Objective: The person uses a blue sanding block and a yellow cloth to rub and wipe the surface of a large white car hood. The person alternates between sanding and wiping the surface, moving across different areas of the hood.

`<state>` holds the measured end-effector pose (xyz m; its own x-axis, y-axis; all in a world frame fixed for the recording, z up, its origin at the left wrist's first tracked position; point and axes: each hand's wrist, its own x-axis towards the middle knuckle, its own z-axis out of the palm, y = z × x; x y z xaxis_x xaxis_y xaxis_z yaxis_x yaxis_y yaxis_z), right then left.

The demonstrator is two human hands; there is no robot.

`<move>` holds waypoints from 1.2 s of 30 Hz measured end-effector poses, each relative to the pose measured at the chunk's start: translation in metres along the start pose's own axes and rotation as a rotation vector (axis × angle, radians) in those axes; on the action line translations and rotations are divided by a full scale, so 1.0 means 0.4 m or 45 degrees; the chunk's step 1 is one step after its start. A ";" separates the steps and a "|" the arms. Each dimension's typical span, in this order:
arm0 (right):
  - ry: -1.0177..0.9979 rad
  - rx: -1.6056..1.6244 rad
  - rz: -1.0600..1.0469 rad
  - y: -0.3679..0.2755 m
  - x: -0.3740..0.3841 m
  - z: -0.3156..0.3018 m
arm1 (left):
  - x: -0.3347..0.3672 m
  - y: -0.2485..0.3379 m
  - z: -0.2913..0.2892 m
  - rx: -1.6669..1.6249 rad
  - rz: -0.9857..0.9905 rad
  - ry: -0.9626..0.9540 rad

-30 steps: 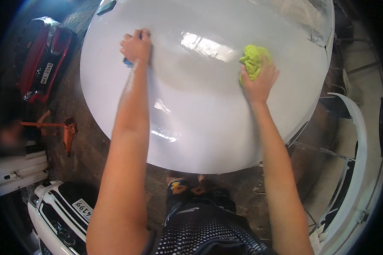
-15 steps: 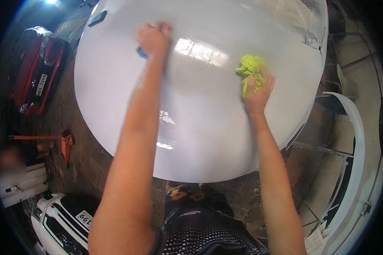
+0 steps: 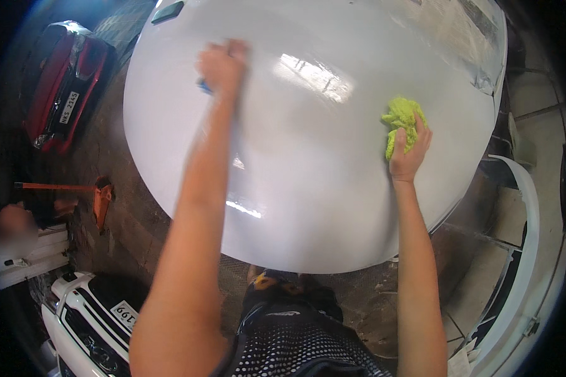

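A large, glossy white car hood (image 3: 308,220) curves out in front of me. My left hand (image 3: 223,66) presses on its far left part, slightly blurred, fingers closed over a blue pad (image 3: 204,86) that is mostly hidden; only a blue edge shows beside the palm. Farther right, a crumpled yellow-green cloth (image 3: 404,113) lies against the hood. My right hand (image 3: 410,151) grips this cloth with the thumb on one side and the fingers on the other. A flat dark green block (image 3: 168,12) rests near the hood's far left edge.
Clear film and paper (image 3: 453,31) cover the far right. A curved white panel (image 3: 525,207) stands at right. On the left are a red car (image 3: 69,94), an orange jack (image 3: 102,200), a white vehicle front (image 3: 88,320) and another person (image 3: 19,226).
The view has shifted slightly. My left hand has slid a little left and nearer over the hood with the blue pad. My right hand and the cloth have moved right and nearer.
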<state>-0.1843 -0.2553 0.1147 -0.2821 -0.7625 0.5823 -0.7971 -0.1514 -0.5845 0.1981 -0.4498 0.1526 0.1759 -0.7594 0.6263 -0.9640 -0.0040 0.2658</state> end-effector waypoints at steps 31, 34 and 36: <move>0.063 -0.115 -0.167 0.037 0.012 0.003 | -0.506 0.008 -0.168 -0.054 -0.260 -0.145; 0.041 -0.095 -0.122 0.063 0.011 -0.031 | -0.783 0.227 -0.328 -0.721 0.740 -0.315; 0.058 -0.083 -0.112 0.066 0.008 -0.035 | -0.734 0.109 -0.323 -0.596 0.544 -0.308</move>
<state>-0.2137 -0.2529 0.1089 -0.2320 -0.7185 0.6557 -0.8527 -0.1741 -0.4925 0.1302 -0.1427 0.0749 -0.3035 -0.7563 0.5796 -0.7416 0.5695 0.3547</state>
